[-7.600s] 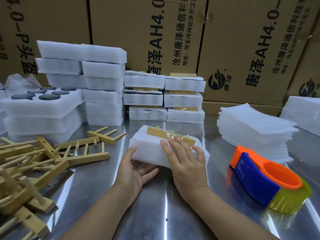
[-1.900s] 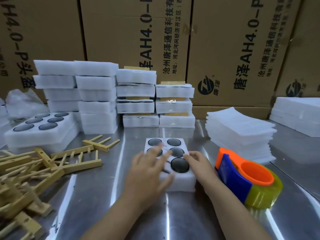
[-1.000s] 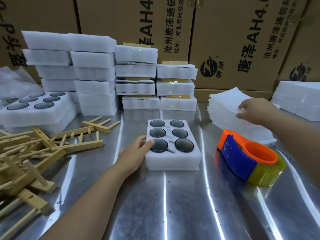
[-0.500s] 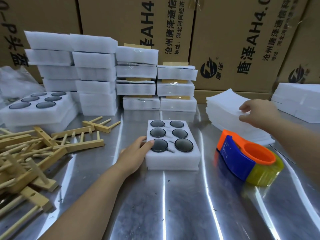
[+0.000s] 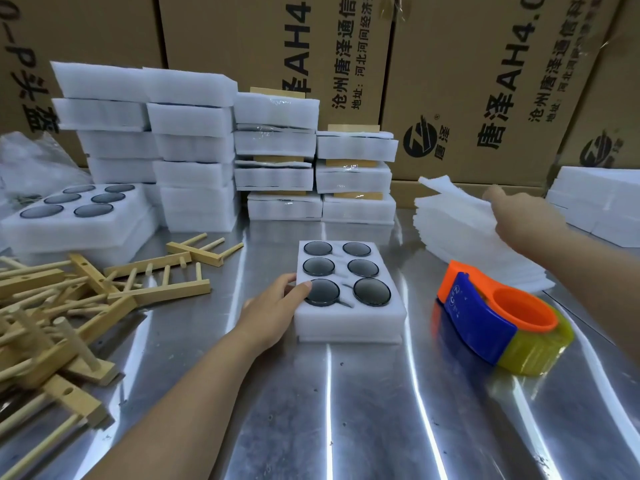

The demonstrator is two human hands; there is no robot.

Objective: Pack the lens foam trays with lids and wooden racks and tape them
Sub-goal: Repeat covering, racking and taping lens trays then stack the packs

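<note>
While the left hand grips the near-left edge of the foam tray, thumb tip on its top face and fingers against its side, the tray lies flat at the middle of the streaked, glossy steel table. It is a thick white block of soft, matte foam, and six round dark glass lenses sit in wells cut in two columns of three.

At two o'clock from the tray, the right hand pinches the right edge of the top lid, a thin, limp white foam sheet raised and tilted above the stack of lids; the fingers beneath it are hidden.

At three o'clock, apart from the tray, rests a tape dispenser of smooth orange and blue plastic with a translucent yellowish roll. At nine o'clock lies a loose heap of wooden racks, pale square bars set with round pegs. At twelve o'clock stand taped packs, foam wrapped in shiny film with wood showing on top, and at eleven o'clock plain foam blocks. Printed brown cardboard cartons line the back.
</note>
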